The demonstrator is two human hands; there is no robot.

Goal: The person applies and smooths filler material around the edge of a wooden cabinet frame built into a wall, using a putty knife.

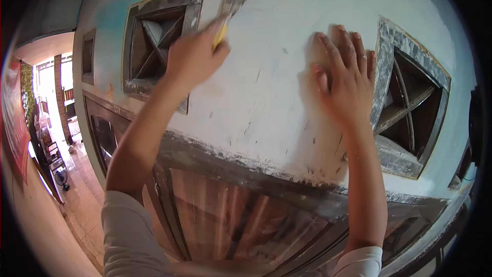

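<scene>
My left hand (197,56) grips a putty knife with a yellow handle and a wide metal blade (236,0), whose blade is against or very near the white wall (261,87), high up beside a square vent with crossed bars (156,41). My right hand (344,82) lies spread on the wall with the fingers apart, just left of a second square vent (410,107). Scuffs and dark specks mark the wall, and a teal patch (113,15) shows at upper left.
Below runs a dark wooden frame (220,159) with rough white smears, above glass panes (215,200). At far left a passage with a tiled floor (82,210) leads toward a bright opening, with a standing fan (60,177). A smaller vent (88,56) sits left of the first.
</scene>
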